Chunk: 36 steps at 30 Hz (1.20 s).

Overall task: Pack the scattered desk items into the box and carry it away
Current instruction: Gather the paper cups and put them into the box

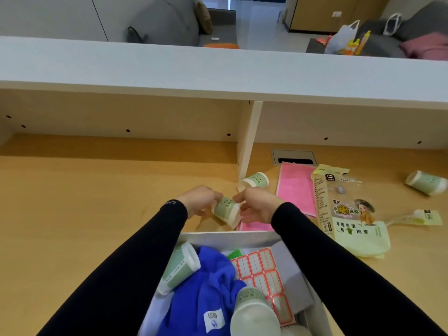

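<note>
Box [242, 236] white, open; hands grip tilted green cup [226, 210].

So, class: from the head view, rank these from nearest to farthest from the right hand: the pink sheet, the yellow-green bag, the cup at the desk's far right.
From the right hand:
1. Pink sheet, right beside it.
2. Yellow-green bag, further right.
3. Far-right cup, by the desk's right edge.

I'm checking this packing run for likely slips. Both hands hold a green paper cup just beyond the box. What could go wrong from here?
1. The held cup is pinched from both ends by the left hand and right hand; squeezing may crush it.
2. The box already holds two cups atop a bunched blue cloth; another dropped in might roll out.
3. The far cup near the right edge could be overlooked.
</note>
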{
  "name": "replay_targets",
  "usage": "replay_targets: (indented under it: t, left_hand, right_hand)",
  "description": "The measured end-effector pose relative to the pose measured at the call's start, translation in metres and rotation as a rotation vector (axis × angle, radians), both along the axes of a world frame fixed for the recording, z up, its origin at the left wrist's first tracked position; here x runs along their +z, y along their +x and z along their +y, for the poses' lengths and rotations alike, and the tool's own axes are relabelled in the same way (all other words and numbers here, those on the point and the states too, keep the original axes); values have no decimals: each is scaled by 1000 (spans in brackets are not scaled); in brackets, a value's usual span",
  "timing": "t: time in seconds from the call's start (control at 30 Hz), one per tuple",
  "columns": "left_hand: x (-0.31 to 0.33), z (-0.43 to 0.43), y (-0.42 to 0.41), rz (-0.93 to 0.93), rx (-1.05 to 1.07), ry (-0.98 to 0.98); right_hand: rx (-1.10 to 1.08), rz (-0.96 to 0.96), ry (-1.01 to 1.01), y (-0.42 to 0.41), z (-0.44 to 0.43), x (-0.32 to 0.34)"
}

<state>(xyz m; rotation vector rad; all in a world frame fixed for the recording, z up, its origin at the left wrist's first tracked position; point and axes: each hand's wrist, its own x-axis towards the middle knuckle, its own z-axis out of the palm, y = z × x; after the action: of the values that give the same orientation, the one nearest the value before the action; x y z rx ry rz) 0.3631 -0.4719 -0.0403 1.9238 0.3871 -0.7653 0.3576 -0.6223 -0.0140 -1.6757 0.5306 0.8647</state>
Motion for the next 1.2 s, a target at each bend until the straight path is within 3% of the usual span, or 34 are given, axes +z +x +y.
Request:
replay_targets:
  t: [0.1, 0.2, 0.3, 0.47, 0.67, 0.9, 1.03, 1.2]
  left_hand:
    - [3, -2, -1, -89, 8, -57]
    - [23, -1, -6, -296, 35, 5]
    - [52, 1, -19, -416, 75, -57]
    - [89, 0, -56, -370, -61, -102]
    - [84, -6, -92, -292, -84, -86]
    - [74, -7, -119, -281, -325, 188]
    - [77, -7, -105, -366, -220, 232]
    - [72, -26, -72, -367, -75, 45]
  right_hand:
    - [-56, -68, 44, 1, 0, 1]
    - [7, -221, 9, -6, -4, 21]
    - [46, -386, -10, -18, -14, 48]
    - [228, -398, -83, -50, -32, 74]
    - [312, -291, -102, -81, -45, 74]
    - [521, -273, -218, -101, -57, 67]
    - [386, -393, -305, -85, -72, 69]
    - [202, -470, -257, -47, -78, 48]
